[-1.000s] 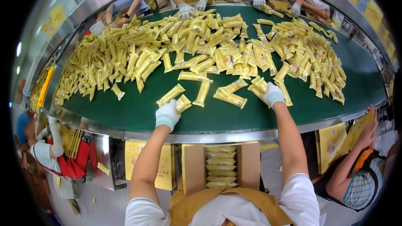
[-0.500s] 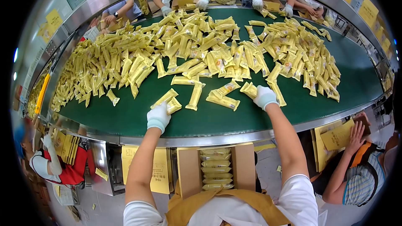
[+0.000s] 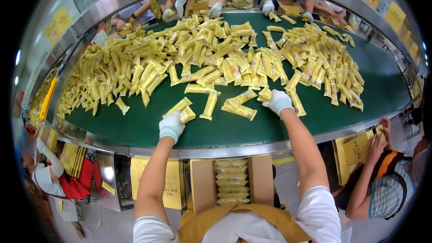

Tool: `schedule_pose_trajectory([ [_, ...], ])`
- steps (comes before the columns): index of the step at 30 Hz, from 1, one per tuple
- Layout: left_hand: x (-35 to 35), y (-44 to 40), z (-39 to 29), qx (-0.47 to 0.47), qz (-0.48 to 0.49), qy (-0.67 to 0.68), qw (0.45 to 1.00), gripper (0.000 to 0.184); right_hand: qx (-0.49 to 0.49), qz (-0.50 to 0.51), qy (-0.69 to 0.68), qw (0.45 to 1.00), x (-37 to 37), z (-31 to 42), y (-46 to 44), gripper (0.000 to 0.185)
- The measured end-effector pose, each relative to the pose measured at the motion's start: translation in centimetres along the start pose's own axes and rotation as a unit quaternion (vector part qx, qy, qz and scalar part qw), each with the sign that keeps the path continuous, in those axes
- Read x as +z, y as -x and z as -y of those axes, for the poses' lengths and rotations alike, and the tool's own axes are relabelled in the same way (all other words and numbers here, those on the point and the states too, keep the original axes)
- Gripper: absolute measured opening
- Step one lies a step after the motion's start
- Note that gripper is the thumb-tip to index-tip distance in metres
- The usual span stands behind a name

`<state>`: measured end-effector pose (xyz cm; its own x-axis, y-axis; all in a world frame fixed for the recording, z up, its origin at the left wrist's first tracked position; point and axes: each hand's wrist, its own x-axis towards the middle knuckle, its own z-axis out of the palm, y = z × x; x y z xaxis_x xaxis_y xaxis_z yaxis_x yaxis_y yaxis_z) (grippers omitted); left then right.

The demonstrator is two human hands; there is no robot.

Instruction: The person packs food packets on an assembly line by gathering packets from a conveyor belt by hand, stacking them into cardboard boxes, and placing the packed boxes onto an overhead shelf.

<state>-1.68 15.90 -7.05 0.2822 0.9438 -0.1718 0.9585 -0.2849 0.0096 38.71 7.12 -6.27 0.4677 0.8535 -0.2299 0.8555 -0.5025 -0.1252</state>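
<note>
My left hand (image 3: 172,127), in a white glove, is closed on yellow snack packets (image 3: 179,106); two show beyond its fingers, over the near part of the green belt (image 3: 225,134). My right hand (image 3: 280,102), gloved too, grips one yellow packet (image 3: 264,95), whose far end juts out past the fingers. Between the hands lie a pair of crossed packets (image 3: 240,109) and a lone upright packet (image 3: 209,105). Below, against my apron, stands an open carton (image 3: 203,184) with a column of packets inside.
A large heap of packets (image 3: 207,47) spreads across the belt. The metal edge (image 3: 234,151) runs before me. Flat yellow cartons (image 3: 173,184) stand left of my carton. Co-workers' gloved hands (image 3: 215,10) work opposite; people sit at both sides.
My right hand has shifted slightly left and covers more of its packet. My left hand is nearly still. Co-workers' hands opposite and at the right have moved.
</note>
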Motion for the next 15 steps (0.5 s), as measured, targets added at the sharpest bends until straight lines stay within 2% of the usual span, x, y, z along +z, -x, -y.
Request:
schedule_pose_trajectory([
  [1,0.1,-0.1,0.0,0.0,-0.003,0.0,1.0,0.041,0.0,0.013,0.001,1.0,0.2,0.4,0.1,0.054],
  [2,0.1,-0.1,0.0,0.001,-0.005,-0.001,1.0,0.041,-0.001,0.001,0.016,1.0,0.7,0.7,0.3,0.043],
  [4,0.1,-0.1,0.1,0.0,-0.007,-0.002,1.0,0.04,0.001,-0.053,0.026,0.998,2.4,0.6,-0.6,0.03],
  [7,0.7,0.0,0.2,-0.009,-0.019,0.011,1.0,0.042,-0.028,-0.084,0.038,0.995,3.2,-0.6,-0.7,0.023],
  [9,2.2,0.0,0.2,-0.021,-0.042,0.028,0.999,0.045,-0.073,-0.174,0.092,0.978,5.3,-1.8,-0.1,0.024],
  [10,2.7,0.6,0.0,0.01,-0.081,0.025,0.996,0.049,-0.095,-0.218,0.12,0.964,6.9,-2.7,0.1,0.025],
  [11,3.3,1.5,-0.3,0.04,-0.12,0.023,0.992,0.053,-0.133,-0.285,0.135,0.94,8.7,-3.6,0.3,0.033],
  [12,4.0,2.4,-0.6,0.071,-0.16,0.02,0.984,0.057,-0.149,-0.216,0.089,0.961,5.8,-2.1,3.7,0.05],
  [13,4.8,3.6,-0.7,0.106,-0.194,0.016,0.975,0.085,-0.162,-0.229,0.106,0.954,5.0,-1.3,5.9,0.065],
  [15,5.3,4.7,-1.5,0.113,-0.229,-0.039,0.966,0.092,-0.184,-0.24,0.114,0.946,6.6,-1.9,6.8,0.095],
])
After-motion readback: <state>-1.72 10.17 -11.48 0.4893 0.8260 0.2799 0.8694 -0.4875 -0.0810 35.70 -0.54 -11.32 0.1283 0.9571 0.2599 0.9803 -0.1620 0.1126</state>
